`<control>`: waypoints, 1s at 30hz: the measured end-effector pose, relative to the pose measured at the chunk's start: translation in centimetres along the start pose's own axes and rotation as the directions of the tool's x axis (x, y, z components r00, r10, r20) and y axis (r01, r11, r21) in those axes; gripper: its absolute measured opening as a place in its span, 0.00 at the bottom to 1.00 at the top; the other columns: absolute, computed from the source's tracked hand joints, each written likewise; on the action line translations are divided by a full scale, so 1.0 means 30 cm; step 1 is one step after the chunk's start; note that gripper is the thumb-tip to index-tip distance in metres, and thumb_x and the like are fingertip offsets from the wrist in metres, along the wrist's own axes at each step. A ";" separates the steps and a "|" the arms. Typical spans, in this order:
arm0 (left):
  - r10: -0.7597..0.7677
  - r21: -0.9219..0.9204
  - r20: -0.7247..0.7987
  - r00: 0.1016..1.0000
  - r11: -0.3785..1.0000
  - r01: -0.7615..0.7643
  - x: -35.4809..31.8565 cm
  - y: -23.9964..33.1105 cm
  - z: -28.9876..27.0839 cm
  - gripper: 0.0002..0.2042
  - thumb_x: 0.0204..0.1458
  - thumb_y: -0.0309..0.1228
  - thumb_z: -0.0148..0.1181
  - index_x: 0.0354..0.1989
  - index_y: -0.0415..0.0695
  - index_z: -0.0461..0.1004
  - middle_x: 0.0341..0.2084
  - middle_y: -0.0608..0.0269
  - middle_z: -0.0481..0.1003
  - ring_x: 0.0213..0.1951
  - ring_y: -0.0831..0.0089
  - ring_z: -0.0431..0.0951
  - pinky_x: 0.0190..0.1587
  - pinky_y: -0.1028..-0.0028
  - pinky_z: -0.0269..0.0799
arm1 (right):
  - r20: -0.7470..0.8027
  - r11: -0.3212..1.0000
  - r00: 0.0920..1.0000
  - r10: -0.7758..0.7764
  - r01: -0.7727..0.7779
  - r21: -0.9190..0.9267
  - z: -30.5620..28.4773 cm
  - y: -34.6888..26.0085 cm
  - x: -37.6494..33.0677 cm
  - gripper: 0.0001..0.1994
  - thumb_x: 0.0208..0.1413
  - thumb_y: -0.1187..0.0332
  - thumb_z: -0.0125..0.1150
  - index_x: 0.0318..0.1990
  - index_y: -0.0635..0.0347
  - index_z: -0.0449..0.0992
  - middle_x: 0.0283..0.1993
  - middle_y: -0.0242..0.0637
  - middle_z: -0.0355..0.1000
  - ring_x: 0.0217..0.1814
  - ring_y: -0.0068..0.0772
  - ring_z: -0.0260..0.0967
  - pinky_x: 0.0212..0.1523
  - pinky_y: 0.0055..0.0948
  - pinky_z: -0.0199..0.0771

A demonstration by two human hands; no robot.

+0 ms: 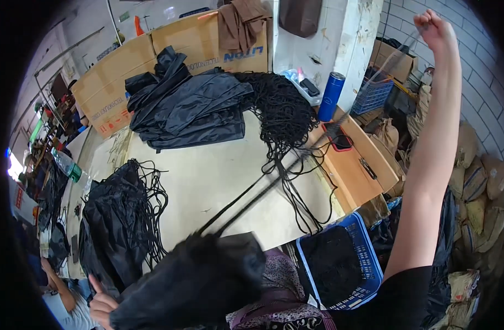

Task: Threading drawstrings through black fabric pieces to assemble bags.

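Observation:
My right hand (438, 33) is raised high at the upper right, closed in a fist. A blurred black cord (329, 132) runs from it down across the table. The doubled cord reaches the top edge of a black drawstring bag (191, 280), smeared by motion in front of me. At the lower left my left hand (102, 305) grips the bag's side, one finger sticking out. To the left, a pile of similar black bags (114, 220) lies with its cords hanging loose. Behind the stretched cord sits a tangled heap of black cords (285, 110).
Folded black fabric (191, 110) lies before a cardboard screen (109, 77). At the right stand a blue can (332, 96), a phone (340, 137) and an open wooden drawer (351, 176). A blue basket (376, 264) stands below. Another person's arm (59, 286) shows at the lower left.

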State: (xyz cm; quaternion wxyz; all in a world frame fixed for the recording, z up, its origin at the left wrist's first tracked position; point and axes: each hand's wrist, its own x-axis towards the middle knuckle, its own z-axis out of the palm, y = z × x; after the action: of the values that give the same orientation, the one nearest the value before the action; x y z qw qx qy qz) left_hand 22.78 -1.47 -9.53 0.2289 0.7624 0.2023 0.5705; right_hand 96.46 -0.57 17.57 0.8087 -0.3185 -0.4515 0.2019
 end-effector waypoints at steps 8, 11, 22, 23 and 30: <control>-0.254 0.266 -0.121 0.960 0.923 0.277 -0.074 0.003 -0.061 0.17 0.40 0.22 0.60 0.42 0.39 0.69 0.30 0.56 0.72 0.31 0.64 0.71 0.38 0.69 0.67 | 0.012 -0.454 0.972 -0.234 -0.099 -0.885 -0.024 0.000 -0.307 0.11 0.53 0.64 0.47 0.35 0.56 0.76 0.35 0.48 0.74 0.39 0.47 0.73 0.39 0.39 0.72; -0.352 0.371 -0.178 0.919 0.841 0.394 -0.100 0.001 -0.066 0.18 0.41 0.22 0.59 0.44 0.39 0.69 0.30 0.56 0.72 0.31 0.65 0.71 0.38 0.69 0.67 | -0.074 -0.609 0.966 -0.248 -0.215 -0.763 -0.151 0.134 -0.484 0.11 0.51 0.64 0.49 0.35 0.55 0.77 0.37 0.44 0.75 0.41 0.47 0.73 0.40 0.42 0.70; -0.584 0.583 -0.460 0.669 0.370 0.723 -0.194 0.021 -0.086 0.21 0.44 0.21 0.58 0.50 0.40 0.67 0.32 0.57 0.71 0.31 0.69 0.70 0.38 0.71 0.67 | 0.058 0.464 0.565 0.823 -0.610 -0.642 0.234 0.576 -1.318 0.09 0.60 0.63 0.53 0.38 0.58 0.76 0.20 0.20 0.60 0.19 0.11 0.52 0.18 0.15 0.49; -0.566 0.589 -0.495 0.660 0.340 0.733 -0.168 0.097 -0.090 0.21 0.44 0.21 0.58 0.51 0.41 0.66 0.32 0.58 0.71 0.31 0.70 0.69 0.38 0.71 0.68 | 0.143 0.542 0.573 0.807 -0.624 -0.564 0.290 0.562 -1.365 0.10 0.60 0.64 0.52 0.39 0.58 0.76 0.19 0.20 0.59 0.18 0.11 0.51 0.17 0.14 0.48; -0.409 0.639 0.251 0.877 0.751 0.167 -0.125 -0.433 0.579 0.20 0.43 0.33 0.65 0.45 0.40 0.71 0.34 0.53 0.70 0.33 0.55 0.74 0.33 0.64 0.70 | 0.260 0.506 0.439 0.860 -0.801 -0.321 0.422 0.694 -1.546 0.14 0.62 0.62 0.50 0.44 0.63 0.74 0.17 0.23 0.59 0.18 0.13 0.52 0.19 0.15 0.52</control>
State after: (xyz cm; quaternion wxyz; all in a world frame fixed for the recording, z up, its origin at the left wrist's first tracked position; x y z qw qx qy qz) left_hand 37.88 4.91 -24.22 0.0974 0.8480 0.4416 0.2765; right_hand 61.07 -9.95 -19.92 0.4710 -0.5119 -0.3998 0.5969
